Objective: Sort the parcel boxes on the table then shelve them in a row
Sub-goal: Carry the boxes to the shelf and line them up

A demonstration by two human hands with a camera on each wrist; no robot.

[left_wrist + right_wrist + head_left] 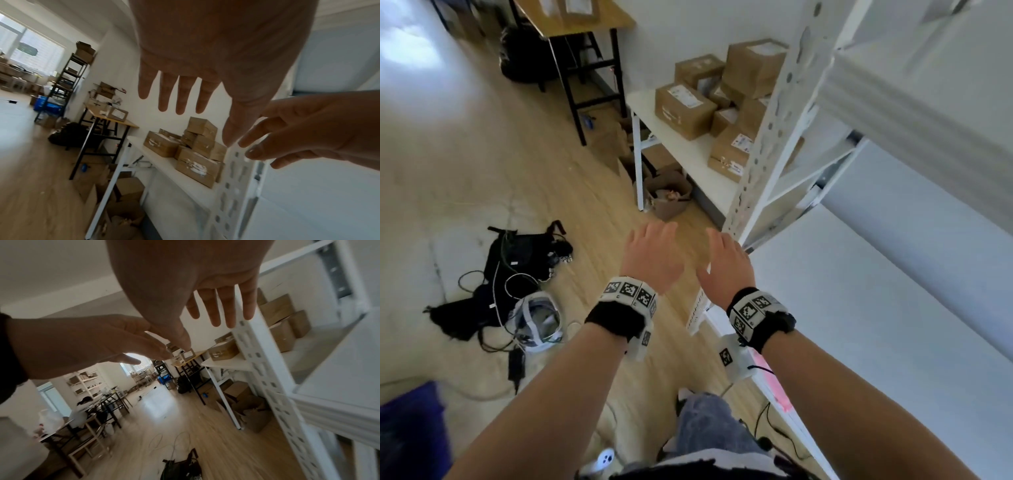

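Note:
Several brown parcel boxes [685, 110] with white labels lie piled on a low white table [688, 154] against the wall, ahead of me. The same boxes [197, 152] show in the left wrist view, and the boxes [223, 349] in the right wrist view. My left hand [652, 253] and right hand [726, 263] reach forward side by side in the air, fingers straight and spread, holding nothing. They are well short of the boxes. The white metal shelf rack [774, 137] stands just right of my right hand, its shelves [876, 291] bare.
A black bag with cables and a headset [517, 281] lies on the wooden floor to the left. An open cardboard box [671, 195] sits under the white table. A wooden desk with black legs [582, 41] stands farther back. Floor between me and the table is open.

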